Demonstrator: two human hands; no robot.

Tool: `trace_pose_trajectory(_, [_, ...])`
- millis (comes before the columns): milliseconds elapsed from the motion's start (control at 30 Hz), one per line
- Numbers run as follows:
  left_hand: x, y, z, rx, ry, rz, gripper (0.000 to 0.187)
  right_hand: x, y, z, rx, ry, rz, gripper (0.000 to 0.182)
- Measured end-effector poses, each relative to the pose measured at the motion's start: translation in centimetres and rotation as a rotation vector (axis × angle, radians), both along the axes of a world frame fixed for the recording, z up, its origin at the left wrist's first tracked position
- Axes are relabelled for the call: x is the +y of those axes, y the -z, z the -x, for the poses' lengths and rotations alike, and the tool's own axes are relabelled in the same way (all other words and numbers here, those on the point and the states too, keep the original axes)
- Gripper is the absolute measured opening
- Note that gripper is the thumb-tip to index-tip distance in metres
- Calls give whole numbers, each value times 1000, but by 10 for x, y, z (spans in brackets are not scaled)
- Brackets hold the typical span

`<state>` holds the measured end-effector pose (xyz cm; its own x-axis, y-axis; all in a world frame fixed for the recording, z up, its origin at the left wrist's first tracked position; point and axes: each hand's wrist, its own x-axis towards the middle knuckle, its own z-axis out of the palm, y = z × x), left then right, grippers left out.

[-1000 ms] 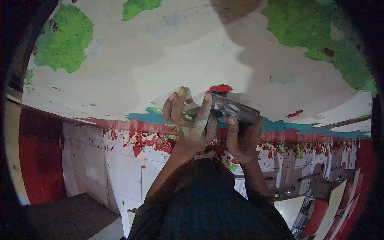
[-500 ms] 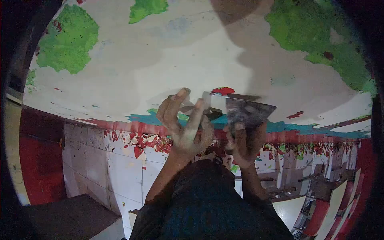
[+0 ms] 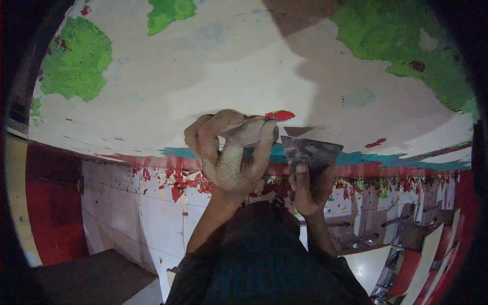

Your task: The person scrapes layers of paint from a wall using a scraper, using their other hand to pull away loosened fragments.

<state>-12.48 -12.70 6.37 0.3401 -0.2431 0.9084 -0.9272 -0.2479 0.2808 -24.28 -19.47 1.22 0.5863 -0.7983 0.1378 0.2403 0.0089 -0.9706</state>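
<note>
The red patch (image 3: 280,116) lay lengthwise 9-to-3 o'clock, at 2 o'clock from the nearer left hand (image 3: 229,161), grip not determinable; the right hand (image 3: 309,192) clamped the scraper (image 3: 312,152).

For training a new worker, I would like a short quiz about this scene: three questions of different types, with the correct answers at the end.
1. Which hand holds the scraper?

2. True or false: the scraper is touching the small red patch on the wall.

3. Choose one. What colour are the large patches at the upper left and upper right of the wall?
A. Yellow
B. Green
C. Purple

Key:
1. The right hand.
2. False: the scraper is below and to the right of the red patch in the picture, with pale wall showing between them.
3. B.
</note>
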Motion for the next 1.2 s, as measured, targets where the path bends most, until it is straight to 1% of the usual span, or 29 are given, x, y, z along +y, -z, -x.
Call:
trace_pose_trajectory(33, [2, -1, -1, -35, -18, -48, 23, 0, 2, -2, -22, 60, 31, 43])
trace_pose_trajectory(133, [-2, 3, -1, -9, 26, 52, 20, -5, -2, 3, 62, -43, -2, 39])
trace_pose_trajectory(233, [0, 13, -3, 89, 93, 173, 16, -5, -2, 4, 80, -25, 183, 33])
trace_pose_trajectory(300, [6, 21, -6, 55, 118, 119, 17, -14, -8, 2, 168, 7, 508, 31])
trace_pose_trajectory(367, [8, 23, -7, 34, 114, 91, 19, -25, -10, 0, 206, 52, 762, 29])
trace_pose_trajectory(433, [5, 23, -7, 27, 77, 92, 21, -33, -10, 0, 190, 104, 948, 24])
trace_pose_trajectory(533, [7, 25, -7, 24, 86, 18, 32, -41, -13, -1, 100, 38, 896, 23])
trace_pose_trajectory(633, [-9, 29, 2, 100, 50, 175, 56, -47, -28, 2, 264, -63, 922, 28])
trace_pose_trajectory(733, [-13, 33, 4, 150, -48, 119, 82, -55, -25, 3, 158, -18, 1049, 30])
trace_pose_trajectory(833, [-21, 32, 3, 147, -40, 193, 88, -58, -34, 7, 263, -27, 1117, 31])
trace_pose_trajectory(933, [-19, 35, -5, 113, -65, 184, 90, -64, -43, 8, 281, -48, 1219, 31])
trace_pose_trajectory(1033, [-22, 34, -5, 117, -70, 194, 91, -63, -53, 9, 378, -93, 1183, 31])
trace_pose_trajectory(1133, [-16, 28, -1, 126, -178, 71, 90, -65, -58, 6, 382, -169, 1139, 23])
trace_pose_trajectory(1200, [-18, 34, -6, 119, -89, 144, 89, -64, -58, 3, 342, -158, 1190, 22])
